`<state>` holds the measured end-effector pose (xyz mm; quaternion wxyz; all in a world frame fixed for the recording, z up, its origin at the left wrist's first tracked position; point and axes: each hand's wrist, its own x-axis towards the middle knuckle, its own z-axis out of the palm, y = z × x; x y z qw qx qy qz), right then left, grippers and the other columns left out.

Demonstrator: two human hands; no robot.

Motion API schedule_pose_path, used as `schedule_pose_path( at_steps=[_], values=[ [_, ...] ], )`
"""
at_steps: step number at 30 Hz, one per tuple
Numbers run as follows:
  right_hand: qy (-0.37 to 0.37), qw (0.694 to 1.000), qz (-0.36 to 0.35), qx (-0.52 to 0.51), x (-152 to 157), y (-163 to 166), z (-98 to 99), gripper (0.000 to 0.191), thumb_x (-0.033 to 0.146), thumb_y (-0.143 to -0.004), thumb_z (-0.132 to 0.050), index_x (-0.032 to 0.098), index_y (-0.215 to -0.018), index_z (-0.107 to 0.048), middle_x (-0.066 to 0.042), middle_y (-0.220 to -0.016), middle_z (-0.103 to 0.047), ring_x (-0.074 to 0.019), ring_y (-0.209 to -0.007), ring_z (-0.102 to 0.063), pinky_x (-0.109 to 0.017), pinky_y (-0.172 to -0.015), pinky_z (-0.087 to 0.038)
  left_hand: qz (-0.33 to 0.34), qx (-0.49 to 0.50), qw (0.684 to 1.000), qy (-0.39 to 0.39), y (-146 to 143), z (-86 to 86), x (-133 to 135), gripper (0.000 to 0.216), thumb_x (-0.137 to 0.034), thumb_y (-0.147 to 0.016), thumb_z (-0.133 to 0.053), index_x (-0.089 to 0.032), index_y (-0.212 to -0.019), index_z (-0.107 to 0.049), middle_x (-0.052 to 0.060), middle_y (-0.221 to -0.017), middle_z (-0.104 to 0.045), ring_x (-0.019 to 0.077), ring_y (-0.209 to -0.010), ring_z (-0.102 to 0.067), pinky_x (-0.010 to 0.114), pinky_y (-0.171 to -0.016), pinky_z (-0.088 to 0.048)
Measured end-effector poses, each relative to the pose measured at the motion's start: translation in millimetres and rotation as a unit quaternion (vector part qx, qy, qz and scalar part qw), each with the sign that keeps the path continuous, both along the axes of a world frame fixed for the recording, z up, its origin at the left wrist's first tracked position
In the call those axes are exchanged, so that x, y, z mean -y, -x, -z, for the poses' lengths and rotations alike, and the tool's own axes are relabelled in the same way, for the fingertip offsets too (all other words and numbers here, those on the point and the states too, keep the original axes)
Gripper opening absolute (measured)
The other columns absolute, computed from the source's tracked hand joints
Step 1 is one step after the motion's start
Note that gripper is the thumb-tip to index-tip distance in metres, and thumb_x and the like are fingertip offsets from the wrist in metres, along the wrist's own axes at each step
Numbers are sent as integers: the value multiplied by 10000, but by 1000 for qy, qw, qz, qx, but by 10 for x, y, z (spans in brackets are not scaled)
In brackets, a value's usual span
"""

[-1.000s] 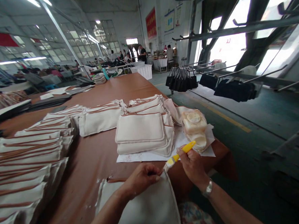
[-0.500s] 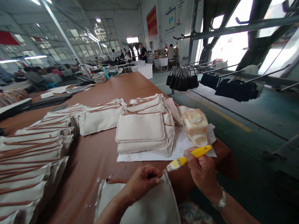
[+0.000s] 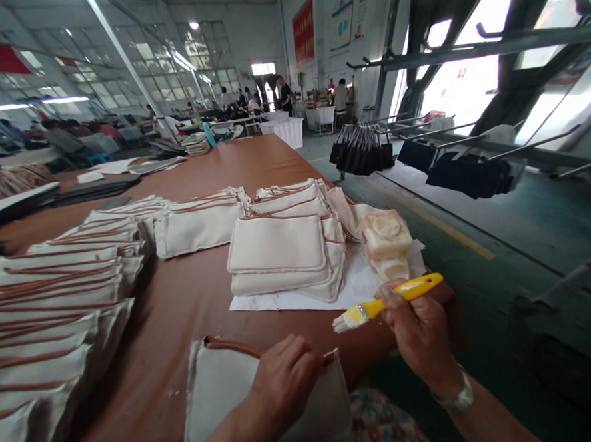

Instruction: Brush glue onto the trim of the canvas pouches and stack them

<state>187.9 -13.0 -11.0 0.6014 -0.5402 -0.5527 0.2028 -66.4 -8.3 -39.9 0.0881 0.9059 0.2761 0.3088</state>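
Observation:
My left hand (image 3: 288,376) is closed on the brown-trimmed top edge of a cream pouch (image 3: 220,385), which lies at the table's near edge. Between the fingers of my right hand (image 3: 418,327) is a yellow-handled paintbrush (image 3: 388,301). Its whitish bristles point left, above the pouch's right corner and apart from it. Beyond the brush, a glue-crusted plastic container (image 3: 387,239) rests on white paper (image 3: 290,302). A stack of cream flat pieces (image 3: 277,249) sits on the same paper.
A long overlapping row of cream pouches (image 3: 56,329) fills the left of the brown-covered table (image 3: 162,336). More pouches (image 3: 200,227) lie behind. Racks with dark bag parts (image 3: 467,174) stand to the right. People work in the background.
The brush in my right hand has moved up and right, away from the pouch corner. My left hand has turned over the pouch's top edge, and the corner has dropped slightly.

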Motion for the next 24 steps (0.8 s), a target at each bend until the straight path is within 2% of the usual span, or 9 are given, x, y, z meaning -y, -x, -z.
schedule_pose_path(
  at_steps=[3, 9, 14, 19, 24],
  values=[
    [17, 999, -41, -6, 44, 73, -57, 301, 408, -1046, -550, 180, -861, -617, 29, -607, -519, -135, -515, -494, -224, -491, -410, 10, -48, 995, -87, 22, -34, 70, 162, -115, -995, -519, -157, -877, -620, 32, -776, -600, 155, -675, -461, 294, -615, -361],
    [53, 987, -147, 33, 205, 69, -160, 318, 395, -1041, -536, 186, -811, -605, 14, -640, -501, -140, -549, -485, -230, -509, -409, 17, -67, 989, -134, 37, -203, 120, 254, -142, -1040, -408, -136, -939, -642, 44, -787, -610, 169, -683, -468, 308, -631, -393],
    [3, 996, -74, 44, 213, 61, -222, 257, 345, -1048, -532, 191, -860, -613, 13, -668, -530, -143, -564, -499, -232, -518, -402, 33, -63, 984, -166, 33, -205, 115, 241, -122, -1019, -413, -106, -961, -647, 59, -782, -607, 173, -675, -476, 317, -609, -391],
    [28, 981, -173, 90, 186, 123, -228, 304, 312, -1052, -509, 192, -784, -590, 20, -657, -528, -132, -576, -517, -233, -579, -419, 31, -85, 981, -172, 60, -187, 135, 252, -130, -1019, -399, -114, -958, -642, 61, -783, -600, 168, -658, -479, 319, -585, -389],
    [5, 994, -84, 76, 167, 150, -212, 278, 359, -1051, -518, 187, -858, -622, 10, -675, -548, -146, -585, -530, -234, -569, -430, 18, -76, 983, -165, 49, -160, 126, 255, -139, -1032, -384, -129, -955, -627, 51, -774, -603, 169, -655, -478, 317, -600, -378]
  ],
)
